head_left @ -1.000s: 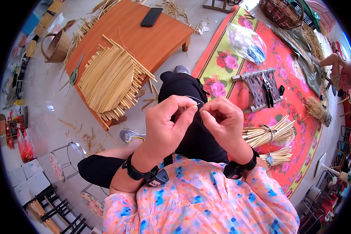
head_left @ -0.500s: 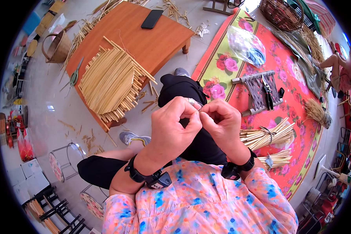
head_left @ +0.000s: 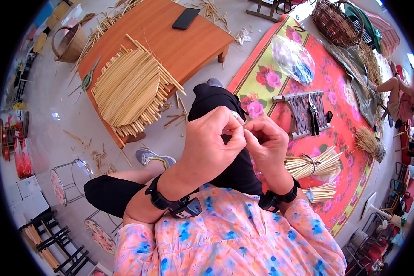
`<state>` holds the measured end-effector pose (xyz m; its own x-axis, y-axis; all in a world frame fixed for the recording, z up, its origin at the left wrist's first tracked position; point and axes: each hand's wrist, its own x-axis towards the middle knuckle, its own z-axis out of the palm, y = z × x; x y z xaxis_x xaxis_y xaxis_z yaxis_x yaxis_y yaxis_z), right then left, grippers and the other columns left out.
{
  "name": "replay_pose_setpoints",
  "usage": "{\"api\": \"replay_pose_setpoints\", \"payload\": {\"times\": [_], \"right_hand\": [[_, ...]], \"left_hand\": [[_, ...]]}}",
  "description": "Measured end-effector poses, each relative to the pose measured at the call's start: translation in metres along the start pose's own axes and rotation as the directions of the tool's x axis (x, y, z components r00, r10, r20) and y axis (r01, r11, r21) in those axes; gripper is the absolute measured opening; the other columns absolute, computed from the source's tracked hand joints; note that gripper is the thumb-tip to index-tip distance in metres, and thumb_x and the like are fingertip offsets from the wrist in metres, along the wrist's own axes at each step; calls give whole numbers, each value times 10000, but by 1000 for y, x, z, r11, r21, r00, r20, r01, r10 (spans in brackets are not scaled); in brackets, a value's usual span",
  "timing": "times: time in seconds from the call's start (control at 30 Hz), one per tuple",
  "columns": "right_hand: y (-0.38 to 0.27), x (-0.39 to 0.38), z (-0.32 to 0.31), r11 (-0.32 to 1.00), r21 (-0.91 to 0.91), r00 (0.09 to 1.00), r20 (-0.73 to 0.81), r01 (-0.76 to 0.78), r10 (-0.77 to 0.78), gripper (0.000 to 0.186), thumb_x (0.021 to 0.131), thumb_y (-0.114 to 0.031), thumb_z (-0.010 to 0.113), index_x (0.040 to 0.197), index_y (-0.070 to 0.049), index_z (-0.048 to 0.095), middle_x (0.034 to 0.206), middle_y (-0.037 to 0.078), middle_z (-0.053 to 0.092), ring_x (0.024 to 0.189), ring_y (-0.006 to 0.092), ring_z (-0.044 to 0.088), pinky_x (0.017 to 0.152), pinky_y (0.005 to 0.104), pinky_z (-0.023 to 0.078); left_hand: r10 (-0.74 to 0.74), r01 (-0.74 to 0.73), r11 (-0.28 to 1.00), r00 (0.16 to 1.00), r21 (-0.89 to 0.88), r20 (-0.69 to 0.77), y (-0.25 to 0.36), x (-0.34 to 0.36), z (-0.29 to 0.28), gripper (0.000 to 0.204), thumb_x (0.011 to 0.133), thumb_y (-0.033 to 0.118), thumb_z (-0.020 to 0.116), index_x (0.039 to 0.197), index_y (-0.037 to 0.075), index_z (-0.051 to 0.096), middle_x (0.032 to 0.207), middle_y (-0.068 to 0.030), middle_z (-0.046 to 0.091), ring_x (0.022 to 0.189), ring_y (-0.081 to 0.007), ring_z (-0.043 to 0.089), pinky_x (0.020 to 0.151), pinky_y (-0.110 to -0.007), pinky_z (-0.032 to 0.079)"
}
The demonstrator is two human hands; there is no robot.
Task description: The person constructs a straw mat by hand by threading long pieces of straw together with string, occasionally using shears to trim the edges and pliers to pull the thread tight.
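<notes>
My left hand (head_left: 216, 133) and my right hand (head_left: 267, 140) meet above my lap, thumbs and forefingers pinched tip to tip. Whatever lies between the fingertips is too thin and small to name. A ring shows on a finger of my left hand. Ahead to the left, a rounded panel of straw stalks (head_left: 126, 87) rests on the corner of the wooden table (head_left: 170, 46), with stalk ends jutting past its edge. A fine thread (head_left: 147, 39) curls up from its far side. Green-handled scissors (head_left: 87, 80) lie at the table's left edge.
A black phone (head_left: 185, 18) lies on the table. On the red floral mat (head_left: 326, 138) are a folding stool (head_left: 301, 115) bearing pruning shears (head_left: 313, 115), tied straw bundles (head_left: 313, 163) and a plastic bag (head_left: 292, 57). Wicker baskets (head_left: 71, 43) and small round stools (head_left: 57, 186) stand around. Another person sits far right.
My hands stay pinched together and have shifted slightly to the right, with the left one a little higher. The whole view has moved a little; the straw panel and tools lie as before.
</notes>
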<state>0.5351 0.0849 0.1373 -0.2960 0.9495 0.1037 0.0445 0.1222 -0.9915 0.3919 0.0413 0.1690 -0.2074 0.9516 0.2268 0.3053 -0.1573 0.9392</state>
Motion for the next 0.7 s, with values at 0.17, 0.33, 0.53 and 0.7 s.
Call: {"api": "replay_pose_setpoints", "payload": {"times": [0.17, 0.33, 0.53, 0.7], "right_hand": [[3, 0, 2, 998, 55, 1000, 9, 8, -9, 77, 704, 49, 691, 759, 6, 659, 733, 36, 622, 652, 104, 577, 578, 231, 442], [-3, 0, 2, 1000, 1, 1000, 17, 12, -12, 80, 699, 38, 700, 760, -3, 669, 729, 37, 624, 650, 114, 582, 580, 238, 449], [-7, -1, 2, 998, -65, 1000, 6, 22, -21, 91, 686, 31, 709, 754, -20, 676, 720, 37, 621, 636, 126, 583, 570, 241, 450], [-5, 0, 2, 996, -77, 999, -1, 45, -45, 101, 669, 24, 717, 748, -24, 676, 703, 41, 621, 626, 139, 586, 563, 247, 452]], "left_hand": [[-15, 15, 1000, 1000, 22, 13, -1, 0, -2, 79, 781, -79, 608, 774, -24, 552, 841, -85, 656, 721, -63, 621, 675, -224, 536], [-33, 32, 999, 999, 11, 12, 0, -1, -2, 76, 782, -79, 604, 784, -27, 549, 851, -87, 657, 727, -70, 627, 681, -225, 537], [-44, 44, 999, 999, 9, 27, 2, -1, -3, 72, 789, -80, 596, 807, -32, 545, 869, -92, 659, 743, -79, 635, 688, -229, 541], [-45, 45, 999, 999, 22, 23, 1, -1, -2, 76, 790, -80, 597, 803, -29, 542, 873, -92, 662, 745, -79, 638, 682, -232, 546]]}}
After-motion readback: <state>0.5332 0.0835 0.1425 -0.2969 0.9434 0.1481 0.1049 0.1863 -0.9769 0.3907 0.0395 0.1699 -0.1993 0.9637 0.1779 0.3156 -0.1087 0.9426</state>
